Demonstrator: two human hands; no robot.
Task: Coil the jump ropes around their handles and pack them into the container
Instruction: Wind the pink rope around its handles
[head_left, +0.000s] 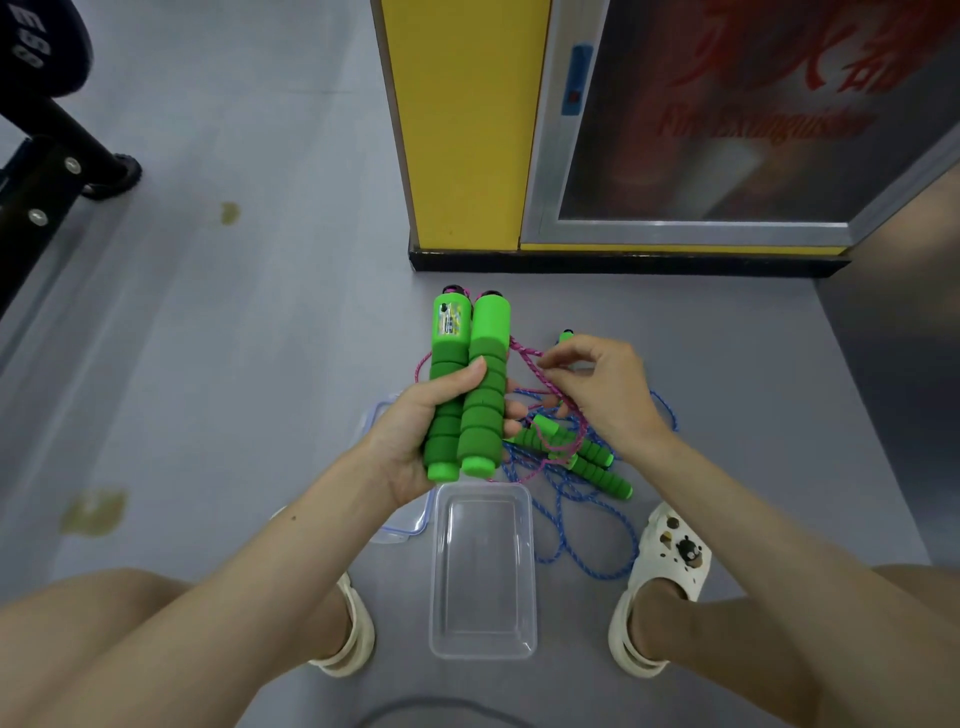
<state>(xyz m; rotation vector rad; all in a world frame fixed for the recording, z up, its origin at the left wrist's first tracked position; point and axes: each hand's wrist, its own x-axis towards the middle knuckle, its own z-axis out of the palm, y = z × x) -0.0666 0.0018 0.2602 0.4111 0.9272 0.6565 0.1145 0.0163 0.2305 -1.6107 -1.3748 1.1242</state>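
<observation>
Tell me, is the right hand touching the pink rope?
Touching. The head view shows the right hand pinching the pink rope between thumb and fingertips, beside the green handles gripped by the left hand.

Premises appear to be a gym: grey floor (234, 338), black bolted equipment frame (47, 182) upper left, fire-extinguisher cabinet (727, 130) (lettering blurred) upper right.
</observation>
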